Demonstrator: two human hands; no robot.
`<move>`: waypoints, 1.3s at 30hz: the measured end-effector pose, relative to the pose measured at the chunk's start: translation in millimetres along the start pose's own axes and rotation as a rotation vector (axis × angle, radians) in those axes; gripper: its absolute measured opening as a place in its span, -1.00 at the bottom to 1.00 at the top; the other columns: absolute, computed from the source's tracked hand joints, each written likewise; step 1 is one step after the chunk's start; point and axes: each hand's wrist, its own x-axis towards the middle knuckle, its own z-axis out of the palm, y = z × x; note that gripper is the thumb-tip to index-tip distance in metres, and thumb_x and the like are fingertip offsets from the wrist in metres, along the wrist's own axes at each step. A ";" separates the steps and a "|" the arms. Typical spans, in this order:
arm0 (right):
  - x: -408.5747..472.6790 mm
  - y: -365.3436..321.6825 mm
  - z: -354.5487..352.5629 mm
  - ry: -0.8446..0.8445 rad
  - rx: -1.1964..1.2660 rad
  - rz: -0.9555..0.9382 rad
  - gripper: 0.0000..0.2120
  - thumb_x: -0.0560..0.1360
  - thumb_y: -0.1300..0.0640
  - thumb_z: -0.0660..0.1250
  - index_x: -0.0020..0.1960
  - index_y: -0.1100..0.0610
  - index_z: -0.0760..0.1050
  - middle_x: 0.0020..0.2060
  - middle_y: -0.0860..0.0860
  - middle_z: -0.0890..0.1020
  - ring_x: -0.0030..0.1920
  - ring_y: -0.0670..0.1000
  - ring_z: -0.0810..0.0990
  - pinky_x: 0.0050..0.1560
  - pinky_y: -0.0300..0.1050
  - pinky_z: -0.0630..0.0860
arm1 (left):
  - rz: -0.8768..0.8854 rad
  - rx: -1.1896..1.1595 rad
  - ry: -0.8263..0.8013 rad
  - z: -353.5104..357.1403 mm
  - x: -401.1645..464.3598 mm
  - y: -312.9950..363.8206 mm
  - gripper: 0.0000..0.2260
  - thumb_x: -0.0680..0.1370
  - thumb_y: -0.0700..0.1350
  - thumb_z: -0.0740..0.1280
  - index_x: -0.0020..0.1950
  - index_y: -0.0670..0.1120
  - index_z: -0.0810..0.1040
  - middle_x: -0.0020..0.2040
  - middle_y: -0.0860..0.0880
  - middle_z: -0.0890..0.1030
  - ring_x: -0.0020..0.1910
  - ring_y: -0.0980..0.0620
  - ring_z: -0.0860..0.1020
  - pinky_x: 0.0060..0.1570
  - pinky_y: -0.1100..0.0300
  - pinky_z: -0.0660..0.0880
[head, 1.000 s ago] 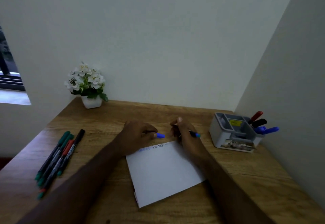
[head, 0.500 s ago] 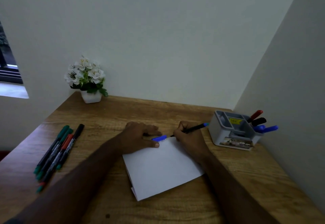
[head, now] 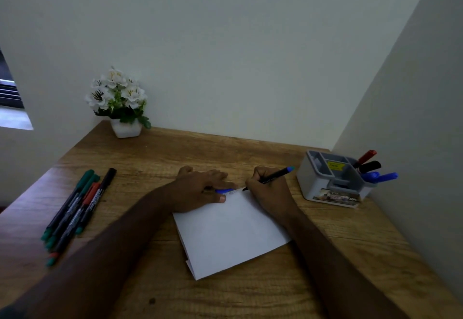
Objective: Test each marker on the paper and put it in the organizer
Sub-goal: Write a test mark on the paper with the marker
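Note:
A folded white paper [head: 233, 233] lies in the middle of the wooden desk [head: 175, 158]. My right hand [head: 271, 191] grips a black marker with a blue end [head: 275, 176], its tip touching the paper's top edge. My left hand [head: 200, 188] rests on the paper's top left corner and holds the blue cap [head: 224, 190] under its fingers. Faint marks run along the paper's top edge. A grey organizer [head: 330, 181] at the right holds red, black and blue markers [head: 375, 168].
Several green, red and black markers [head: 77, 208] lie in a bunch at the desk's left. A white flower pot [head: 125, 128] stands at the back left corner. Walls close the desk at the back and right.
My right hand turned the marker so its tip points down onto the paper's top edge. My left hand lowered onto the paper's corner with the cap.

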 end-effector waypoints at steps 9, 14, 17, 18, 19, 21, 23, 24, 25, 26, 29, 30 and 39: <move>1.0 2.6 1.4 -0.004 -0.037 -0.010 -0.69 0.40 0.37 0.33 -0.44 0.14 0.35 -0.51 -0.01 0.42 -0.43 -0.09 0.37 -0.37 -0.17 0.34 | 0.034 0.019 -0.021 -0.2 0.5 -1.2 -0.62 0.64 0.15 0.15 0.46 0.32 0.26 0.59 0.15 0.07 0.56 0.20 -0.03 0.44 -0.14 -0.21; 2.2 2.7 2.2 0.006 -0.053 -0.007 -0.64 0.42 0.37 0.35 -0.45 0.08 0.35 -0.53 -0.14 0.43 -0.44 -0.16 0.40 -0.38 -0.28 0.37 | 0.048 0.021 -0.013 -0.1 0.3 -1.9 -0.65 0.64 0.15 0.14 0.43 0.33 0.30 0.59 0.13 0.07 0.56 0.19 -0.02 0.43 -0.16 -0.21; 2.4 3.9 1.5 0.009 -0.063 -0.022 -0.67 0.41 0.37 0.35 -0.44 0.13 0.35 -0.51 -0.05 0.42 -0.44 -0.12 0.37 -0.39 -0.26 0.34 | 0.052 0.006 -0.009 0.2 -0.5 -2.1 -0.66 0.63 0.16 0.14 0.42 0.36 0.30 0.59 0.13 0.08 0.56 0.20 -0.02 0.43 -0.16 -0.22; 2.2 4.1 1.1 0.011 -0.060 -0.020 -0.68 0.40 0.37 0.35 -0.44 0.15 0.35 -0.50 -0.01 0.41 -0.44 -0.11 0.36 -0.39 -0.24 0.33 | 0.052 0.005 -0.010 0.4 -0.5 -2.2 -0.66 0.63 0.16 0.14 0.42 0.37 0.29 0.59 0.13 0.07 0.56 0.20 -0.03 0.43 -0.16 -0.22; 2.0 3.6 0.7 0.015 -0.052 -0.017 -0.69 0.40 0.37 0.35 -0.43 0.16 0.35 -0.49 0.01 0.41 -0.43 -0.09 0.36 -0.39 -0.23 0.34 | 0.053 0.004 -0.010 0.6 -0.6 -2.1 -0.66 0.63 0.16 0.14 0.42 0.37 0.29 0.59 0.13 0.07 0.56 0.20 -0.03 0.43 -0.16 -0.22; 1.3 2.2 0.6 0.014 -0.037 -0.012 -0.70 0.41 0.38 0.35 -0.43 0.17 0.37 -0.49 0.00 0.43 -0.43 -0.10 0.38 -0.38 -0.24 0.35 | 0.052 -0.002 -0.012 0.5 -0.3 -2.2 -0.66 0.63 0.16 0.14 0.41 0.37 0.29 0.59 0.13 0.07 0.56 0.20 -0.03 0.43 -0.17 -0.23; 0.7 1.3 1.4 0.001 -0.043 -0.013 -0.70 0.42 0.38 0.35 -0.42 0.17 0.39 -0.49 -0.03 0.45 -0.43 -0.12 0.40 -0.37 -0.26 0.37 | 0.052 -0.007 -0.012 0.0 -0.2 -2.2 -0.66 0.63 0.16 0.14 0.41 0.38 0.29 0.59 0.13 0.07 0.55 0.20 -0.03 0.43 -0.17 -0.22; 0.7 1.5 1.8 -0.002 -0.050 -0.013 -0.71 0.42 0.38 0.35 -0.42 0.17 0.39 -0.49 -0.04 0.46 -0.44 -0.14 0.41 -0.37 -0.27 0.37 | 0.052 -0.005 -0.012 -0.2 -0.2 -2.2 -0.66 0.63 0.16 0.14 0.41 0.37 0.29 0.59 0.13 0.07 0.56 0.20 -0.03 0.43 -0.17 -0.23; 0.9 2.0 1.9 -0.002 -0.051 -0.012 -0.72 0.42 0.38 0.35 -0.42 0.19 0.40 -0.49 -0.04 0.46 -0.44 -0.14 0.41 -0.37 -0.28 0.37 | 0.052 -0.004 -0.013 -0.2 -0.6 -2.1 -0.66 0.64 0.16 0.14 0.42 0.37 0.29 0.59 0.13 0.07 0.56 0.20 -0.03 0.43 -0.16 -0.23; 1.6 3.0 1.8 0.003 -0.048 -0.007 -0.73 0.42 0.38 0.35 -0.41 0.21 0.41 -0.48 -0.02 0.46 -0.44 -0.14 0.41 -0.38 -0.29 0.38 | 0.051 -0.007 -0.013 -0.3 -0.7 -1.8 -0.66 0.64 0.16 0.14 0.42 0.36 0.29 0.59 0.13 0.07 0.56 0.20 -0.03 0.43 -0.16 -0.23; 3.4 4.9 2.0 0.022 -0.039 0.007 -0.77 0.42 0.37 0.36 -0.39 0.26 0.43 -0.47 0.02 0.48 -0.43 -0.14 0.43 -0.38 -0.31 0.39 | 0.050 -0.023 -0.014 -0.4 -1.1 -1.3 -0.66 0.63 0.15 0.15 0.42 0.35 0.30 0.59 0.12 0.08 0.56 0.19 -0.03 0.44 -0.16 -0.25; 3.6 5.2 2.4 0.023 -0.046 0.005 -0.77 0.42 0.37 0.36 -0.39 0.27 0.42 -0.47 0.03 0.47 -0.43 -0.14 0.42 -0.38 -0.31 0.38 | 0.049 -0.025 -0.012 -0.6 -1.0 -1.3 -0.66 0.63 0.15 0.15 0.41 0.35 0.31 0.59 0.12 0.08 0.56 0.19 -0.03 0.44 -0.16 -0.25; 4.1 5.1 2.9 0.021 -0.054 0.006 -0.74 0.41 0.37 0.36 -0.41 0.24 0.39 -0.49 -0.01 0.44 -0.44 -0.15 0.39 -0.40 -0.33 0.34 | 0.048 -0.024 -0.005 -0.4 -0.2 -1.5 -0.66 0.63 0.15 0.16 0.41 0.36 0.31 0.59 0.12 0.09 0.56 0.20 -0.02 0.44 -0.17 -0.24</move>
